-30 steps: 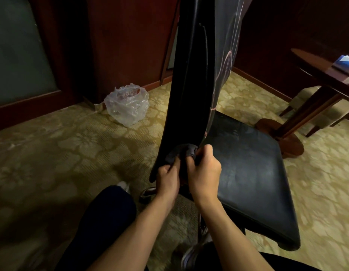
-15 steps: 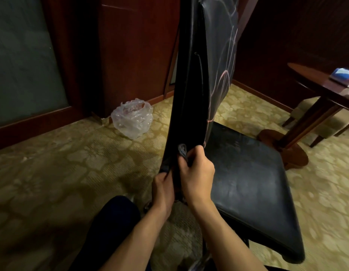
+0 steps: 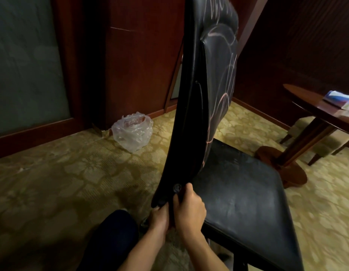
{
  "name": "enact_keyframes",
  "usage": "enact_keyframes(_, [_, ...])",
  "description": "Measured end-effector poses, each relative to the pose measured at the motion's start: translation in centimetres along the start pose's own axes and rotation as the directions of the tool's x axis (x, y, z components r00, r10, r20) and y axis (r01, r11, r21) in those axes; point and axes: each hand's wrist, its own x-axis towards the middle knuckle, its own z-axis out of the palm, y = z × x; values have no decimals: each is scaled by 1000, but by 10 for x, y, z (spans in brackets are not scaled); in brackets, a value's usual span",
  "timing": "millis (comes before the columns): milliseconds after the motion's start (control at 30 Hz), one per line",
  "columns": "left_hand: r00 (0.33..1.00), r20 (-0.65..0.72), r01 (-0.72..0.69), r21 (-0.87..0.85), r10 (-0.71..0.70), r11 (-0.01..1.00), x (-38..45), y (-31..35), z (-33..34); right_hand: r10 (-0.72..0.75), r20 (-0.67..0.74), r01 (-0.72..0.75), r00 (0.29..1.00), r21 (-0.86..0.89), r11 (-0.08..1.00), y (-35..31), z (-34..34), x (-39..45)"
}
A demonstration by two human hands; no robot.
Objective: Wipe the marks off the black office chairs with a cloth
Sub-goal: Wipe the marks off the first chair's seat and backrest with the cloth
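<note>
Black chair (image 3: pixel 199 106) back upright, edge-on; right hand (image 3: pixel 189 212) pinches dark cloth (image 3: pixel 177 187) at its lower edge, left hand (image 3: pixel 160 216) grips beside; carpet (image 3: pixel 62 173) open leftward.

The room is dim and a bit yellow. Soft light shines on the chair seat (image 3: pixel 245 194), which has a pale sheen. The wooden walls (image 3: pixel 142 61) sink into dark shadow (top right is almost black). The carpet (image 3: pixel 52 173) looks smeared near the right edge. Straight lines bend near the edges.

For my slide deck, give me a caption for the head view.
Both hands grip a dark cloth at the marked chair back's lower edge.
</note>
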Motion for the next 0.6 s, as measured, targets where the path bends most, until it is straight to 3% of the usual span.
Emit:
enact_keyframes(100, [978,-57,-192,144,201,971,-9,10,-10,-42,-61,46,997,62,997,-10,-19,-1])
enact_keyframes(267, [838,-201,-464,229,508,856,-68,72,-15,-65,-187,98,980,171,980,-37,-67,2])
enact_keyframes(400, [727,-160,-646,167,667,745,-109,112,-15,-68,-244,124,967,224,967,-56,-109,3])
enact_keyframes(600, [562,-102,-810,134,821,571,-162,158,-18,-123,-326,214,937,261,941,-88,-164,6])
